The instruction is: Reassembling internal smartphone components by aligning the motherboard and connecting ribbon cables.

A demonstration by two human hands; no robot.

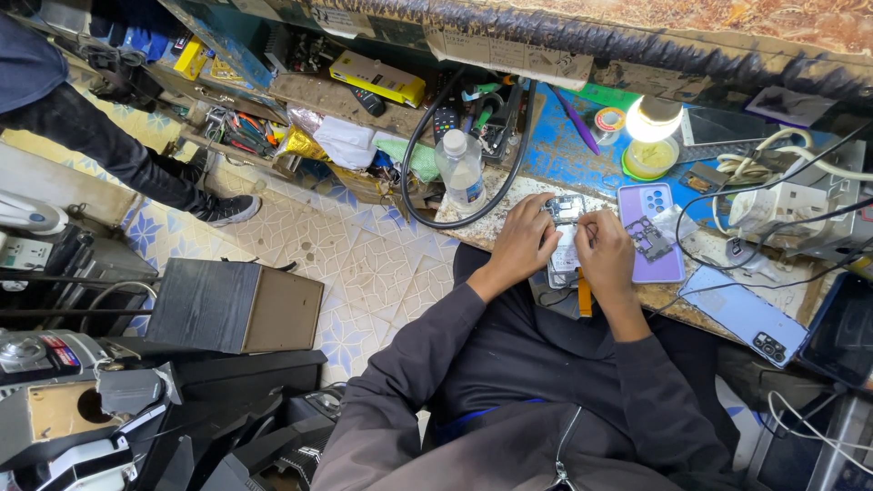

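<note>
Hands meet over an opened phone (566, 238) at the near edge of your counter (509, 202). Your left hand (523, 244) curls round the phone's left side, its fingers closed on the body and steadying it. Your right hand (605, 250) rests against the phone's right side, with thumb and forefinger pinched together over the exposed insides; whether something small sits between them, you cannot tell. The phone lies face down with its back off, the circuit board showing at the far end, and an orange strip (583, 295) hangs from under your right wrist toward 6 o'clock.

At 3 o'clock from the phone, just beside your right hand, lies a purple phone case (664, 264) with a dark inner frame (651, 238) resting on it. Farther out toward 4 o'clock a light blue phone (744, 316) lies face down. At 1 o'clock a lit bulb (652, 118) glows above a green dish (649, 162), and a roll of tape (609, 119) sits just left of it. At 10 o'clock a clear plastic bottle (461, 168) stands upright, with a thick black cable (420, 136) looping round it. At 3 o'clock, well apart, a white power strip (773, 205) trails white cords.

On the tiled floor (364, 264) at 9 o'clock stands a dark box (232, 305), and beyond it, toward 10 o'clock, another person's leg and black shoe (232, 211).
</note>
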